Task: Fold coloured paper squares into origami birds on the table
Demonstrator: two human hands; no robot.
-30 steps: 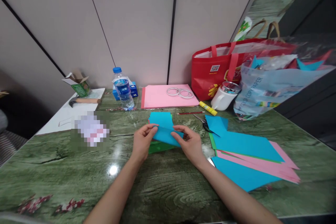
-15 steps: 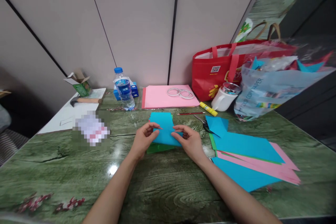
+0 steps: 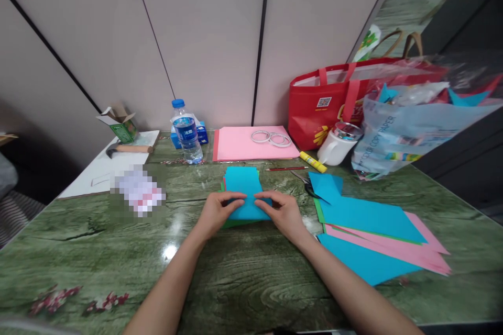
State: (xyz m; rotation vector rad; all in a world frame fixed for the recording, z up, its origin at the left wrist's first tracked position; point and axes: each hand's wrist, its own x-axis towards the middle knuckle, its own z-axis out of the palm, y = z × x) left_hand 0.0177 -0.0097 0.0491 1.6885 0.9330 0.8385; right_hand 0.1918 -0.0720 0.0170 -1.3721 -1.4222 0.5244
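Between my two hands lies a piece of blue paper, over a small stack of blue, green and pink papers. The thumb and fingertips of my left hand pinch its upper edge from the left. From the right, my right hand pinches the same edge, its fingertips close to those of the left. A bit of green paper shows beneath the near edge. Whether the blue piece is folded over or a separate sheet I cannot tell.
To the right lie blue sheets, pink sheets and scissors. Behind are a pencil, glue stick, white mug, pink paper stack and water bottle. A hammer lies at left.
My hands have come closer together along the blue paper's upper edge. The left fingertips have slid right and slightly down. The view has shifted a little.
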